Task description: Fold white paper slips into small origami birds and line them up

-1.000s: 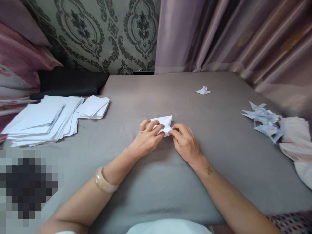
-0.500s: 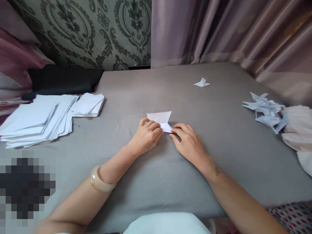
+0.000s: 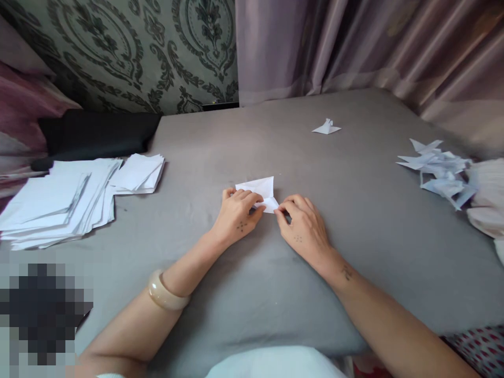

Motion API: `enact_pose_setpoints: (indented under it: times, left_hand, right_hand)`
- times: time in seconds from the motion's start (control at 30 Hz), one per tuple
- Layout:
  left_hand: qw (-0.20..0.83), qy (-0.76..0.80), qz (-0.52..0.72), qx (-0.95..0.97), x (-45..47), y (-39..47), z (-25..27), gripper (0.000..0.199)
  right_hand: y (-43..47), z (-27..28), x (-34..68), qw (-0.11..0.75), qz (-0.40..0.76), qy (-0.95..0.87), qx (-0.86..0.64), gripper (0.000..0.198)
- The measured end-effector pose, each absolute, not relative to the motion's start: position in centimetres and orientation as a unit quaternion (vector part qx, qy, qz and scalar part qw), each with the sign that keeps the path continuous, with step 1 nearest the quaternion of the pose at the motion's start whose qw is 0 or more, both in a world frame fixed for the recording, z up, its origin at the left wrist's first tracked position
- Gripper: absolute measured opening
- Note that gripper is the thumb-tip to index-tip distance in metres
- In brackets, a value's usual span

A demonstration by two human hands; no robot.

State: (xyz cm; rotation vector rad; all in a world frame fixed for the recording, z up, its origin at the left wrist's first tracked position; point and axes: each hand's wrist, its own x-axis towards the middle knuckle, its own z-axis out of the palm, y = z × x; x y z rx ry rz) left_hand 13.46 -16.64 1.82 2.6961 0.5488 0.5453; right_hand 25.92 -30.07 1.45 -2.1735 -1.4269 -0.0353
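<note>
A partly folded sheet of white paper point(image 3: 260, 187) lies on the grey cloth-covered surface point(image 3: 252, 273) in the middle of the head view. From its left side my left hand point(image 3: 238, 212) grips it, fingers curled over the near edge and covering part of the folds. The right corner of the paper is pinched between the thumb and fingertips of my right hand point(image 3: 302, 223). One flap stands up at the back, and a smaller folded part points toward my right hand.
Stacks of white paper sheets point(image 3: 43, 197) and smaller white squares point(image 3: 137, 173) lie at left, before a black folded item point(image 3: 98, 134). A folded paper figure point(image 3: 326, 127) stands at the back. Several more paper figures point(image 3: 439, 170) are heaped at right beside pale fabric point(image 3: 490, 194).
The view has shifted and tilted a little. My right fingers have closed into a tighter pinch on the paper's right corner, and my left thumb sits slightly differently on the fold.
</note>
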Motion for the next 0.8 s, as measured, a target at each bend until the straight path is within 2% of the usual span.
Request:
enact_pose_setpoints:
  times: [0.23,0.47,0.57,0.67,0.8]
  left_hand:
    - [0.163,0.212,0.183,0.946,13.9,-16.8,1.8,0.011]
    - [0.166,0.216,0.161,0.949,14.0,-16.7,1.8,0.015]
    - [0.162,0.211,0.162,0.950,14.0,-16.7,1.7,0.021]
    - [0.151,0.205,0.170,0.952,13.9,-16.7,1.5,0.023]
    - [0.157,0.202,0.179,0.950,13.9,-16.6,1.2,0.029]
  right_hand:
    - [-30.0,1.0,26.2,0.257,0.001,-0.529,-0.809,0.009]
    - [-30.8,1.3,27.9,0.323,0.107,-0.498,-0.798,0.002]
    - [-31.0,1.6,28.3,0.362,0.124,-0.487,-0.785,0.011]
    - [-31.0,1.9,27.7,0.406,0.095,-0.507,-0.754,0.019]
    - [-30.6,1.8,26.6,0.368,0.076,-0.609,-0.698,0.030]
